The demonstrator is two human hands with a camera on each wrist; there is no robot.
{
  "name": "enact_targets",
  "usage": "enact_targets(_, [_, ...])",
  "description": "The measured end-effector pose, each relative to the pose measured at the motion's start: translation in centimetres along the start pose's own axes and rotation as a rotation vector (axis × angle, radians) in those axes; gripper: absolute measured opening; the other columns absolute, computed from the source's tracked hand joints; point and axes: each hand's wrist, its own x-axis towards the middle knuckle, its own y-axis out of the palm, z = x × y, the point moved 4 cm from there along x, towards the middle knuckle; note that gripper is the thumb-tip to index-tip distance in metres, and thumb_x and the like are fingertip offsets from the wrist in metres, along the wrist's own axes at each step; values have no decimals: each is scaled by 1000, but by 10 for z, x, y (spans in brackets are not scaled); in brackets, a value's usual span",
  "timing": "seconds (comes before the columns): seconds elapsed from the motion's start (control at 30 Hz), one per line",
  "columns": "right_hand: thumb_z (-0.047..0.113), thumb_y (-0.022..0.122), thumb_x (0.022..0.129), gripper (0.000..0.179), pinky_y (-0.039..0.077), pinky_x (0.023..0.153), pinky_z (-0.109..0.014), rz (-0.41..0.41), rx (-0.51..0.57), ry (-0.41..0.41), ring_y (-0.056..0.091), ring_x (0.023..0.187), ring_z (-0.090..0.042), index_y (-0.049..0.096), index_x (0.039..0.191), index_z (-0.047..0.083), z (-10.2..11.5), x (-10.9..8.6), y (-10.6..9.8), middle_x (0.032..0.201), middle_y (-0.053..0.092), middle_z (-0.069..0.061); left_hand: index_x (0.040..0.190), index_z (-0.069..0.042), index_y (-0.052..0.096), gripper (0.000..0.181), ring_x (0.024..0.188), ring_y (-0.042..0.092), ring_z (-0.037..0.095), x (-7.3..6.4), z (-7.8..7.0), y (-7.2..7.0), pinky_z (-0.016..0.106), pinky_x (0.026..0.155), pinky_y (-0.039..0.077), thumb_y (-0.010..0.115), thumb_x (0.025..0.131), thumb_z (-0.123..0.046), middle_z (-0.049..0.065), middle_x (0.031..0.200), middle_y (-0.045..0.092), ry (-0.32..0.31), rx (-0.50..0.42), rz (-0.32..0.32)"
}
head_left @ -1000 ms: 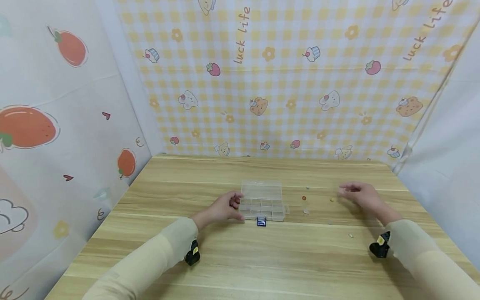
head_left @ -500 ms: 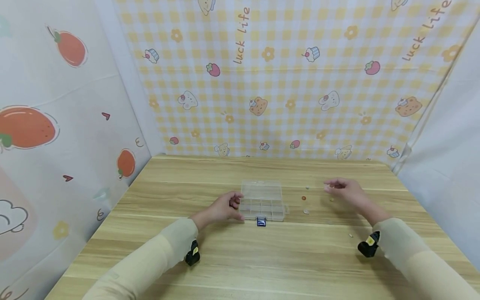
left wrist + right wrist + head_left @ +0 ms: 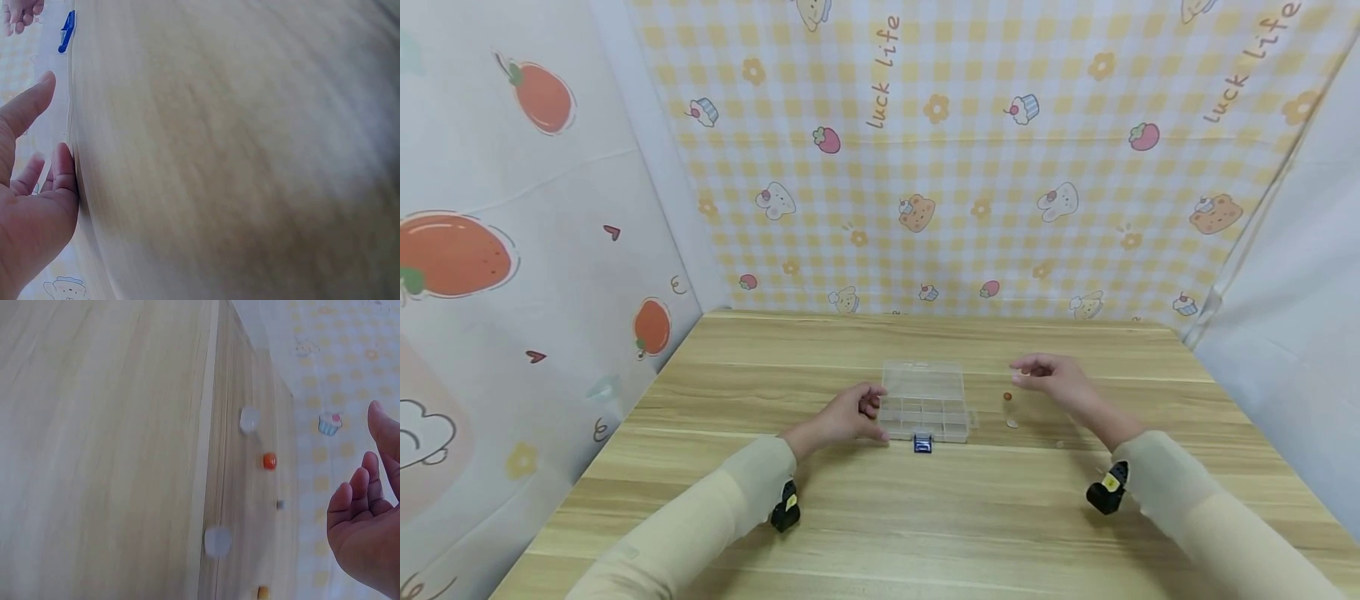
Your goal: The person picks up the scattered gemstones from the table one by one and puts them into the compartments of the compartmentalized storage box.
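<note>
We see the box (image 3: 923,419) on the surface (image 3: 850,517), below centre frame, its lid (image 3: 922,379) behind, its clasp (image 3: 922,443) in front. The left hand (image 3: 845,414) is at its left side, the right hand (image 3: 1054,380) well right of centre. Between box and right hand lies a small piece (image 3: 1007,397), a second piece (image 3: 1012,423) before it. Behind the surface hangs a cloth (image 3: 940,167).

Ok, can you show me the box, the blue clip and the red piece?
Box (image 3: 922,382): head view, on its open lid.
Blue clip (image 3: 922,444): head view, on its middle.
Red piece (image 3: 269,460): right wrist view, on its middle.
</note>
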Motion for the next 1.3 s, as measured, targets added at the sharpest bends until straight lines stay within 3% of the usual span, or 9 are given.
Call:
enact_targets(0.33, [16, 71, 90, 37, 48, 73, -39, 45, 27, -18, 51, 83, -21, 62, 120, -5, 18, 13, 32, 94, 59, -8, 129, 0, 52, 68, 94, 50, 20, 0, 0, 0, 31, 81, 45, 86, 69, 1, 8, 109, 52, -2, 11, -5])
enact_targets(0.53, [14, 71, 90, 34, 44, 58, -33, 57, 45, -19, 48, 79, -19, 64, 118, -3, 28, 17, 48, 95, 58, -7, 129, 1, 51, 70, 95, 50, 20, 1, 1, 0, 31, 82, 45, 86, 69, 1, 9, 110, 52, 1, 2, 4])
enact_targets(0.67, [13, 73, 88, 32, 44, 62, -31, 72, 54, -51, 47, 81, -19, 65, 115, -3, 34, 21, 59, 94, 57, -7, 130, 0, 51, 70, 95, 49, 20, 2, 2, 0, 31, 82, 45, 86, 69, 1, 9, 110, 52, -4, -5, 7])
enact_targets(0.83, [12, 73, 88, 32, 47, 73, -39, 105, 61, -93, 48, 85, -21, 65, 113, -6, 43, 25, 75, 94, 57, -7, 130, 1, 51, 71, 93, 49, 20, 2, 3, -1, 31, 81, 45, 86, 68, 1, 9, 108, 52, 6, -14, 11])
enact_targets(1.07, [8, 73, 87, 28, 44, 67, -28, 144, 52, -75, 47, 82, -21, 67, 111, -3, 51, 30, 93, 93, 56, -7, 130, 0, 52, 71, 94, 49, 20, 4, 5, -1, 31, 82, 45, 87, 68, -1, 9, 109, 52, 12, -17, 16])
enact_targets(1.3, [6, 74, 86, 24, 42, 64, -28, 154, 11, -98, 47, 79, -21, 69, 108, -2, 54, 35, 106, 90, 56, -6, 130, 1, 51, 70, 94, 49, 20, 3, 4, -2, 31, 82, 45, 86, 69, 0, 10, 109, 52, 16, -20, 20])
